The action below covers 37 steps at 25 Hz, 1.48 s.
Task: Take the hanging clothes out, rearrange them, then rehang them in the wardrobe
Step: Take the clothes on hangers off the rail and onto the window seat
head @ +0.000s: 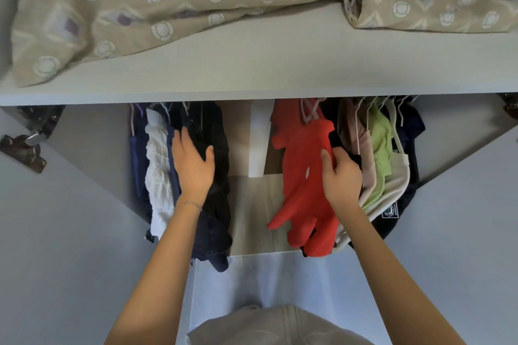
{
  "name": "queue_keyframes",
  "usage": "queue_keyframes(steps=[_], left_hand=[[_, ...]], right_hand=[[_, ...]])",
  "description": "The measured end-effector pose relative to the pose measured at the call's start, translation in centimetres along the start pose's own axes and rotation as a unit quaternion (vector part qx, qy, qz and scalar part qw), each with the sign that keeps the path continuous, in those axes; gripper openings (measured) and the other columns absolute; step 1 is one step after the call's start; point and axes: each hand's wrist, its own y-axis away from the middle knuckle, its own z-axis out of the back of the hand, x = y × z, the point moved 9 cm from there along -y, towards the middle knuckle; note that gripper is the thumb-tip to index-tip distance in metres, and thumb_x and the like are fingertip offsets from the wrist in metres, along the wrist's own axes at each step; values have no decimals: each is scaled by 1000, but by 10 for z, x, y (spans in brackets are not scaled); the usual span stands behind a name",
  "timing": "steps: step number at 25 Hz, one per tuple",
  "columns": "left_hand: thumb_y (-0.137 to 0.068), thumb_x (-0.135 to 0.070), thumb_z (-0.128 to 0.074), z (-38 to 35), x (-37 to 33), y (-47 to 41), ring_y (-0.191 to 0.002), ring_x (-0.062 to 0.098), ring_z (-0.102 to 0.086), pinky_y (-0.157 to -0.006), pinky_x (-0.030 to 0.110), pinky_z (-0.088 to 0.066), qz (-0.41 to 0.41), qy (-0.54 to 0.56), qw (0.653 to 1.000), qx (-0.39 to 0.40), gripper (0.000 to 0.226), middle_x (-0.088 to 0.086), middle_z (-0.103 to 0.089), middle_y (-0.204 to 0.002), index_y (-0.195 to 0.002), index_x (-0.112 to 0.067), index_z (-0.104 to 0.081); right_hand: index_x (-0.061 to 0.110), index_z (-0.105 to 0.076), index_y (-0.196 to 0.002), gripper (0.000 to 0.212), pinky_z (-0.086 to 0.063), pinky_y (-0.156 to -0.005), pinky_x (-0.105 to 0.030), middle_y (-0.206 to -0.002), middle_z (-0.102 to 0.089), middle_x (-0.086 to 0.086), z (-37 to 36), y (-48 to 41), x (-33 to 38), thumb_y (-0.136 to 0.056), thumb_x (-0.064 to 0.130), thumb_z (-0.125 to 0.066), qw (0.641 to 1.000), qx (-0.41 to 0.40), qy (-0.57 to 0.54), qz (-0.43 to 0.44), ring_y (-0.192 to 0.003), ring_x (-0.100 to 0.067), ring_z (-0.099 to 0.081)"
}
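Observation:
Two bunches of clothes hang under the wardrobe shelf (252,95). On the left are a white ruffled garment (158,176) and dark navy clothes (215,204). My left hand (193,165) lies flat with straight fingers on the dark clothes. On the right hang a red garment (302,199), then pink, light green (381,154), cream and dark pieces on white hangers. My right hand (340,176) pinches the right edge of the red garment, thumb on its front. The rail is hidden by the shelf.
A gap between the two bunches shows the wardrobe's back and floor (252,210). Beige patterned bedding (168,3) lies on the shelf above. Both wardrobe doors stand open, with a metal hinge (25,145) at the left.

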Motion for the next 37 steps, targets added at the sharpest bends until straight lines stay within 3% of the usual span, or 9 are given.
queue_keyframes(steps=[10, 15, 17, 20, 23, 25, 29, 32, 37], left_hand=[[-98, -12, -52, -12, 9, -67, -124, 43, -50, -99, 42, -42, 77, -1, 996, 47, 48, 30, -52, -132, -139, 8, -37], [-96, -11, -55, -13, 13, -93, -109, 44, -57, -83, 43, -45, 98, -39, 993, 58, 29, 32, -59, -114, -111, 13, -53], [-94, -10, -57, -16, 16, -99, -100, 38, -59, -74, 38, -43, 125, 7, 990, 71, 18, 22, -61, -91, -87, 7, -57], [-92, -10, -59, -20, 9, -100, -82, 26, -54, -67, 30, -36, 128, 93, 984, 81, 35, 6, -49, -68, -61, -10, -44], [-87, -16, -64, -23, -12, -93, -88, 25, -61, -77, 37, -49, 102, 176, 975, 85, 19, 18, -66, -90, -77, 0, -61], [-78, -27, -66, -30, -17, -86, -94, 32, -66, -85, 45, -53, 101, 221, 966, 86, 31, 18, -70, -98, -91, 1, -68], [-84, -13, -68, -47, -41, -51, -83, 27, -65, -81, 41, -54, 110, 287, 943, 126, 7, 13, -67, -84, -79, -9, -66], [-86, -7, -69, -62, -53, -24, -71, 23, -59, -72, 35, -51, 137, 318, 926, 147, 19, 12, -59, -72, -70, -6, -58], [-88, -4, -67, -86, -80, 29, -70, 16, -64, -63, 21, -52, 173, 355, 896, 203, 4, 3, -64, -70, -86, -1, -66]], right_hand=[[11, -57, -81, 29, -25, -45, -22, -51, -43, 4, -11, 14, 18, -100, 32, -48, 999, 22, -13, 21, -44, -11, -44], [9, -56, -79, 28, -30, -45, -28, -52, -44, 0, -9, 16, 27, -100, 28, -50, 999, 25, -33, 13, -45, -12, -42], [9, -56, -79, 29, -31, -47, -31, -52, -44, -1, -7, 16, 28, -99, 28, -51, 999, 25, -40, 7, -45, -12, -41], [11, -53, -75, 30, -32, -50, -35, -52, -41, 1, -1, 14, 28, -99, 28, -51, 999, 15, -48, 1, -46, -11, -38], [15, -47, -71, 31, -32, -50, -36, -51, -36, 5, 2, 13, 28, -99, 28, -52, 999, 9, -46, -1, -46, -10, -36], [17, -45, -70, 31, -32, -50, -34, -51, -36, 7, 2, 15, 30, -99, 28, -51, 999, 6, -47, -3, -45, -10, -36], [19, -44, -70, 31, -29, -48, -27, -50, -35, 8, 7, 20, 33, -99, 25, -52, 999, 0, -49, 6, -47, -11, -39], [15, -49, -75, 27, -31, -48, -28, -50, -39, 3, 9, 21, 32, -99, 25, -51, 999, -5, -48, 0, -46, -13, -39], [6, -60, -93, 25, -39, -57, -30, -61, -57, -10, 2, 36, 33, -100, 27, -48, 999, 17, -29, 9, -55, -19, -53]])
